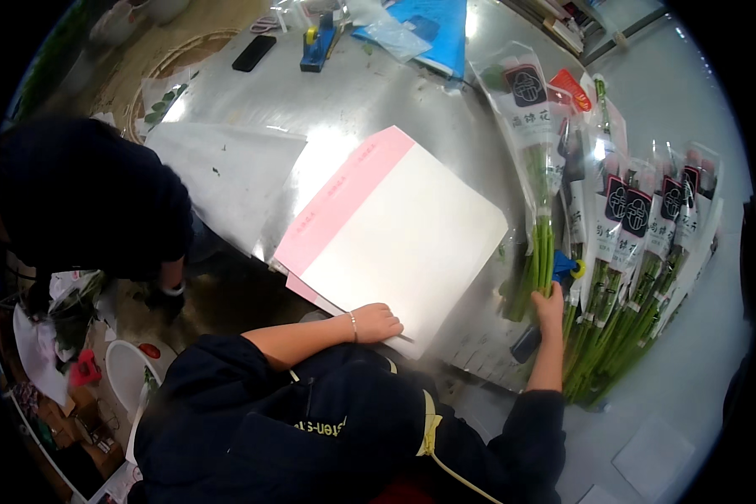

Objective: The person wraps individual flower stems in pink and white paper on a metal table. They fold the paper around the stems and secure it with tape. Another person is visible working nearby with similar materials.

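My left hand (380, 323) lies on the near edge of a large white paper sheet with a pink border (390, 233), its fingers curled. Whether it pinches the sheet is hidden. A second pink-edged sheet (301, 290) shows beneath. At the right, my right hand (547, 305) is up against the green stems of a sleeved flower bunch (541, 252) lying on the metal table. Just beyond its fingertips is a blue tape dispenser with a yellow part (566, 267). I cannot tell whether the fingers grip the stems or only touch them.
Several more sleeved flower bunches (630, 233) lie on the right. A translucent paper stack (227, 176) sits at left, beside another person (88, 195). Farther back are a phone (254, 53), another blue tape dispenser (317, 47), scissors (264, 24) and a blue packet (438, 31).
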Available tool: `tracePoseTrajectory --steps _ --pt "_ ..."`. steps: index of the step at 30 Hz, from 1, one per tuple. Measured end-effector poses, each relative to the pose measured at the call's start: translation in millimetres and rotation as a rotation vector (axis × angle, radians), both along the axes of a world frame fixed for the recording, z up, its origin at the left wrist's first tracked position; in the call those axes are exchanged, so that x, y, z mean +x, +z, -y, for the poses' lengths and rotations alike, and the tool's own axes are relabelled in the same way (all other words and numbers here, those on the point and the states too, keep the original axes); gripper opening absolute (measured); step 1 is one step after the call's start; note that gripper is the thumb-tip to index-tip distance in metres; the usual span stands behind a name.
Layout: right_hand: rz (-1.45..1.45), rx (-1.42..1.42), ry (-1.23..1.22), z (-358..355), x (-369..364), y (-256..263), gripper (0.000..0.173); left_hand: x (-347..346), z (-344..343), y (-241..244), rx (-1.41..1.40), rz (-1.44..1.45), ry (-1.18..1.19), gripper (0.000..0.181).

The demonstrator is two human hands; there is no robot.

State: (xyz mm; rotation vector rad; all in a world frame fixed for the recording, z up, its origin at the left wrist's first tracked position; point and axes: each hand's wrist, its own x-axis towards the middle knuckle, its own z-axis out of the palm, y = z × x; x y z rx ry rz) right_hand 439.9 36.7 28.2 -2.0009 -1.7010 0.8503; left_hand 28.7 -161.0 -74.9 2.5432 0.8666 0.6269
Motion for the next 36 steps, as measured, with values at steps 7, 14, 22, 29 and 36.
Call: tracePoseTrajectory --steps 7,14,22,29,36 --pt "0.177 0.137 -0.152 125.1 8.9 8.6 0.042 -2.0 11.8 6.3 -0.036 -0.061 0.183 0.006" --pt "0.415 0.262 -0.1 232.4 43.6 -38.8 0.054 2.6 28.6 18.6 -0.222 -0.138 0.373 0.008" --pt "0.508 0.293 0.369 230.2 64.7 -65.2 0.069 10.6 39.7 29.7 -0.311 -0.197 0.437 0.009" --pt "0.381 0.258 0.533 159.3 -28.5 -70.5 0.091 7.5 39.6 30.7 -0.274 -0.176 0.387 0.009" --pt "0.366 0.011 0.548 99.8 -110.1 -81.5 0.092 -7.2 39.2 17.3 -0.205 -0.212 0.316 0.008"
